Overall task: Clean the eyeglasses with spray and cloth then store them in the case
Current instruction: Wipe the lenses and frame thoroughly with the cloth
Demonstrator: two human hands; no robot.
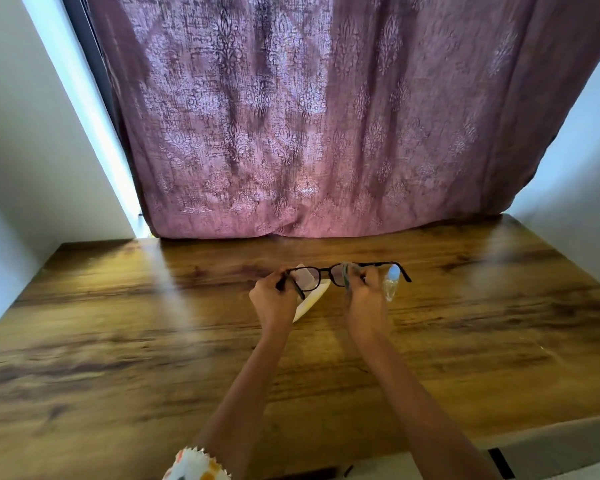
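Black-framed eyeglasses (323, 270) are held up over the wooden table, temples unfolded. My left hand (272, 301) grips the left end of the frame at the hinge. My right hand (366, 296) pinches a small greyish cloth (346, 277) around the right lens. A clear spray bottle (391, 284) with a pale blue cap stands just right of my right hand, partly behind the right temple. A white glasses case (310, 301) lies open on the table behind my left hand, mostly hidden by it.
The wooden table (153, 323) reaches back to a mauve patterned curtain (309, 116) hanging at its far edge. White walls close in on both sides. A light strip with a dark slot (499, 462) runs along the near right edge.
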